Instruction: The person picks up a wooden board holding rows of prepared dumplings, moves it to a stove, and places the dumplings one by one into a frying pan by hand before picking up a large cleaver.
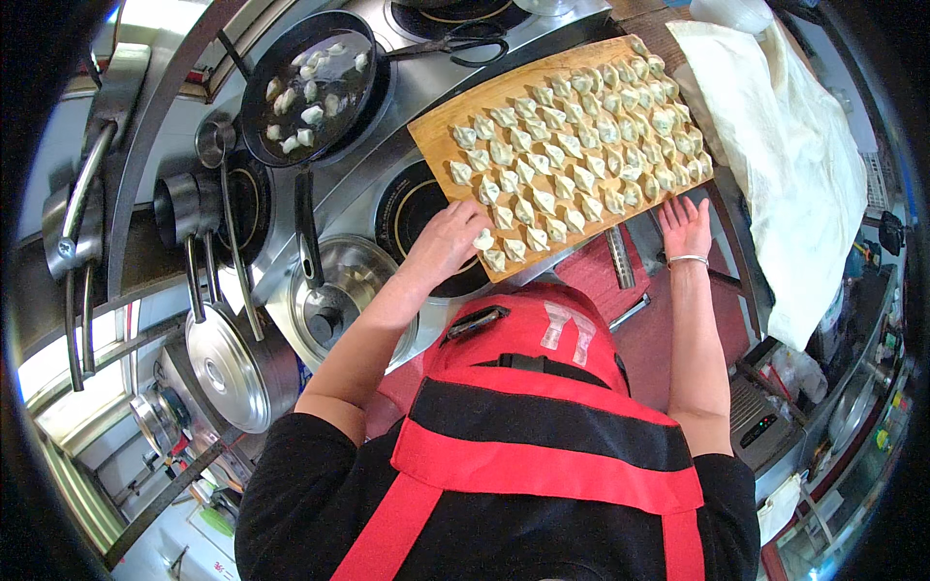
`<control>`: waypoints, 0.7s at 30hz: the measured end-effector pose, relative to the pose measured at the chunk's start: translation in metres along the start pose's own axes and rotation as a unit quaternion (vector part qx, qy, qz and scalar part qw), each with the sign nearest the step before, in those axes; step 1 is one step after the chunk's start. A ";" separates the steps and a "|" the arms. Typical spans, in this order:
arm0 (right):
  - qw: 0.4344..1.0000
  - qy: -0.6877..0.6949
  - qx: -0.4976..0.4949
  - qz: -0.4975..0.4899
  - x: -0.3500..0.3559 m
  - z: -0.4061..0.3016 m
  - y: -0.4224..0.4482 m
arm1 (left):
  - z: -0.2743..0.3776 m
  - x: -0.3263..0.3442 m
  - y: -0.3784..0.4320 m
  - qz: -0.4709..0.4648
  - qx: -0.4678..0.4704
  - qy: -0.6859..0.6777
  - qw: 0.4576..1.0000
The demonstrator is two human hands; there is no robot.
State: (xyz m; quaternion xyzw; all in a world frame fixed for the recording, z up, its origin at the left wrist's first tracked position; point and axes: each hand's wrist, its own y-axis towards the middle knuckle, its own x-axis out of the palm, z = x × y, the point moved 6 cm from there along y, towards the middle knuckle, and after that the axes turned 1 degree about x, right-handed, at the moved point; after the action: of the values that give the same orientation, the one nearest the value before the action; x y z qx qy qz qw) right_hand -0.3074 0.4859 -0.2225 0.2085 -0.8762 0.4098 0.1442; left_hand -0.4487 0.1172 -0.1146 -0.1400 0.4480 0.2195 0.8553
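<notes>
Rows of filled dumplings (570,145) cover a wooden board (434,132) that lies tilted across the stove's edge. At the board's near left corner my left hand (454,232) has its fingers on a dumpling (483,240). My right hand (685,226), palm up with fingers apart and a bangle on the wrist, is at the board's near right edge; whether its fingertips touch the underside cannot be told. Up and to the left, a black frying pan (251,120) holds several dumplings (311,115) in liquid.
Black scissors (465,45) lie behind the board. Below its left end is a round cooktop (407,210), beside a glass pot lid (349,269). Saucepans (178,210) and a ladle (216,138) hang at left over a large lidded pot (225,370). White cloth (792,160) drapes at right.
</notes>
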 end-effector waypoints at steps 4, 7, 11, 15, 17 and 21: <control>1.000 0.006 0.002 -0.001 -0.003 0.003 -0.002 | 0.002 0.010 -0.001 -0.033 0.060 0.035 0.997; 1.000 0.011 0.003 0.000 -0.008 0.005 -0.004 | -0.023 0.004 0.004 0.003 -0.034 -0.122 0.992; 1.000 0.009 0.008 0.000 -0.009 0.010 -0.012 | -0.067 0.013 -0.010 0.063 -0.317 -0.628 0.708; 1.000 0.002 0.029 -0.007 -0.012 0.020 -0.016 | -0.043 0.024 -0.023 -0.103 -0.317 -0.433 0.838; 0.999 0.002 0.049 -0.021 -0.007 0.028 -0.018 | -0.019 0.020 -0.022 -0.032 -0.187 -0.231 0.954; 0.999 0.006 0.047 -0.023 0.005 0.034 -0.018 | 0.014 0.019 -0.023 0.042 -0.093 -0.113 0.988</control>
State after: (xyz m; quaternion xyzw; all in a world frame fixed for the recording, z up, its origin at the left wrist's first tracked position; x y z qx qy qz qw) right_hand -0.3062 0.4479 -0.2295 0.2323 -0.8502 0.4484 0.1490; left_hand -0.4179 0.1085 -0.1216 -0.1744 0.3314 0.3106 0.8737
